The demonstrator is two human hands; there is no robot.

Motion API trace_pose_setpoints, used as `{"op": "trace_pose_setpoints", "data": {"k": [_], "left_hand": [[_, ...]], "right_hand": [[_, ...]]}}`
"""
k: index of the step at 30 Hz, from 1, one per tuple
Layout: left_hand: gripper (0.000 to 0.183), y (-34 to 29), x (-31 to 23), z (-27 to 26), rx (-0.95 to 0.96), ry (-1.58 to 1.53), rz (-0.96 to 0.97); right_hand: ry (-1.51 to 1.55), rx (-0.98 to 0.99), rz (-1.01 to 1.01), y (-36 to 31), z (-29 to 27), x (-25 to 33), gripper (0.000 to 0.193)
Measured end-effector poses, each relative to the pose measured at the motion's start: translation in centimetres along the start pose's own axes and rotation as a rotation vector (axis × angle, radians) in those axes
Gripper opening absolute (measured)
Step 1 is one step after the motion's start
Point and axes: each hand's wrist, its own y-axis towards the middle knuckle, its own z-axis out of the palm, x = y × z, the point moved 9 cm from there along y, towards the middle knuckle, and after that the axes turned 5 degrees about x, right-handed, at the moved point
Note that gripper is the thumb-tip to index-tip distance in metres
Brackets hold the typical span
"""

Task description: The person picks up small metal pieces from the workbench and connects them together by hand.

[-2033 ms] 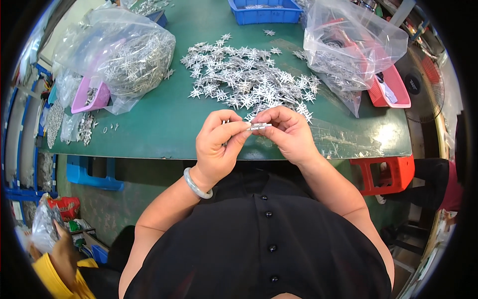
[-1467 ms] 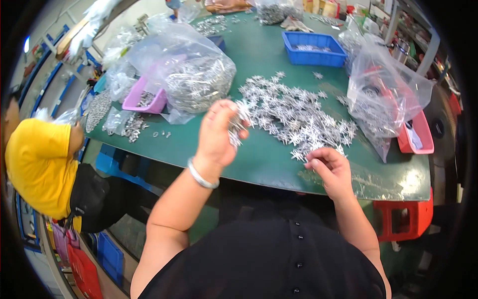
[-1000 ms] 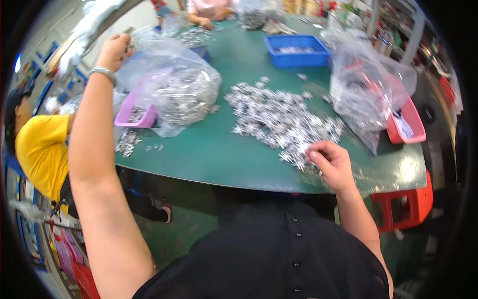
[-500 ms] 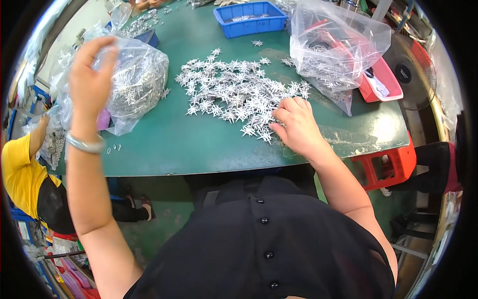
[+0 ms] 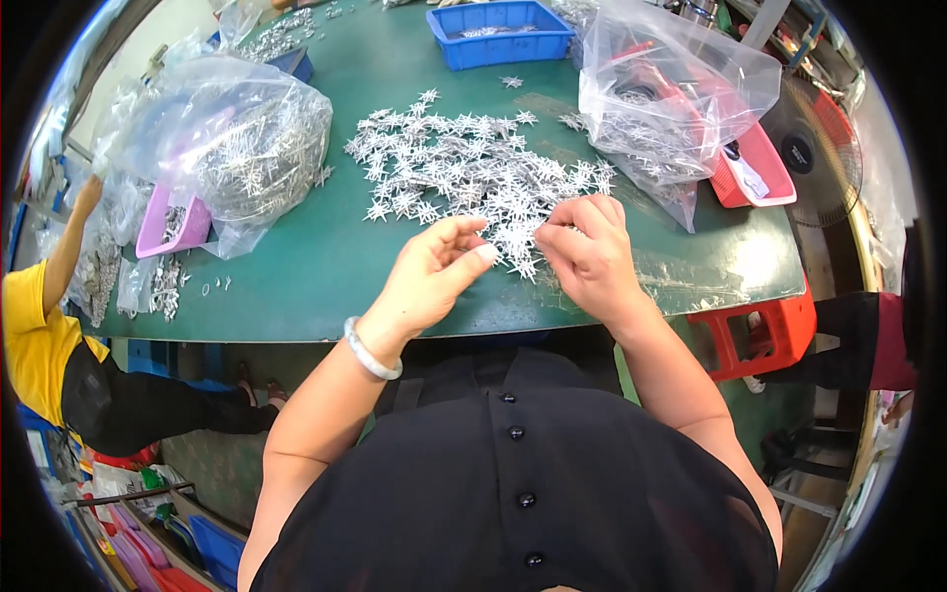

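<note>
head view: right hand [image 5: 594, 255] beside silver stars [image 5: 449, 163], fan hub [image 5: 796, 152] lettered.

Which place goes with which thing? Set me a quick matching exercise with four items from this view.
1. Heap of silver, star-shaped pieces
2. Blue rectangular plastic tray
3. Red plastic stool
4. Pale, smooth round bangle

A. Around the left wrist
B. Past the heap, near the picture's top edge
C. Across the middle of the green tabletop
D. At the right, below the tabletop's near edge in the picture

Pairs: 1-C, 2-B, 3-D, 4-A
</note>
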Motion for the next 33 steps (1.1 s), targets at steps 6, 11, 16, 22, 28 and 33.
{"op": "trace_pose_setpoints", "data": {"k": [6,11,16,22,28,33], "left_hand": [[0.012,-0.2,0.7,1.3,0.082,-0.122,0.048],[0.013,-0.5,0.4,1.0,0.037,-0.08,0.133],[0.014,-0.6,0.4,1.0,0.023,-0.091,0.132],[0.013,-0.6,0.1,1.2,0.02,-0.107,0.125],[0.014,-1.1,0.2,-0.8,-0.095,0.069,0.072],[0.014,-1.4,1.0,-1.6,-0.104,0.049,0.082]], "right_hand": [[0.181,-0.002,-0.004,-0.1,0.4,1.0,0.015],[0.403,0.033,0.115,-0.6,1.6,-0.3,0.014],[0.538,0.057,0.201,-0.8,2.4,-1.1,0.011],[0.593,0.086,0.255,-1.1,2.7,-1.5,0.01],[0.162,-0.05,0.056,2.8,-3.5,-2.8,0.009],[-0.505,-0.267,0.08,6.7,-12.0,-8.3,0.008]]}}
